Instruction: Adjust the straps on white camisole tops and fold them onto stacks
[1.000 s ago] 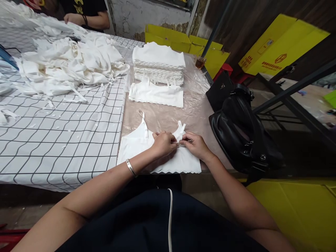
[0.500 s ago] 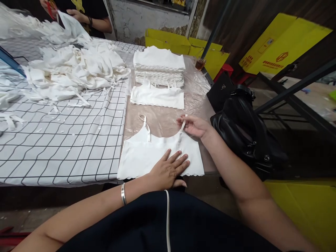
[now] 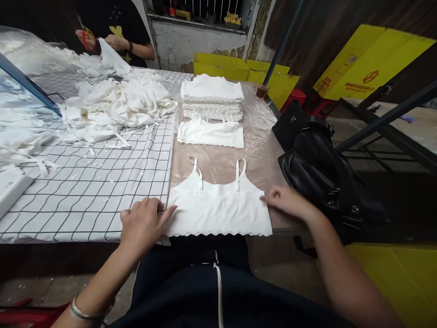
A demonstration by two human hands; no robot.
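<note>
A white camisole top [image 3: 220,212] with thin shoulder straps lies flat at the table's front edge, its scalloped hem toward me. Both straps stand up as loops at its far side. At the garment's left edge is my left hand [image 3: 143,223], fingers apart and thumb stretched to the fabric; it holds nothing. My right hand [image 3: 288,202] is at the right edge, its fingers bent and the fingertips at the fabric. Blur hides whether they grip it. Beyond lies another white top [image 3: 210,135], in front of a neat stack of white garments [image 3: 211,93].
A heap of loose white garments [image 3: 116,100] covers the back left of the checked cloth [image 3: 136,171]. Black bags [image 3: 324,177] sit along the right side. A glass of brown drink [image 3: 262,91] stands near a post. Across the table, a person's hands [image 3: 118,42] hold scissors and white fabric.
My left hand has left the middle of the camisole top for its left edge. My right hand has let go of the right strap and moved down to the right edge.
</note>
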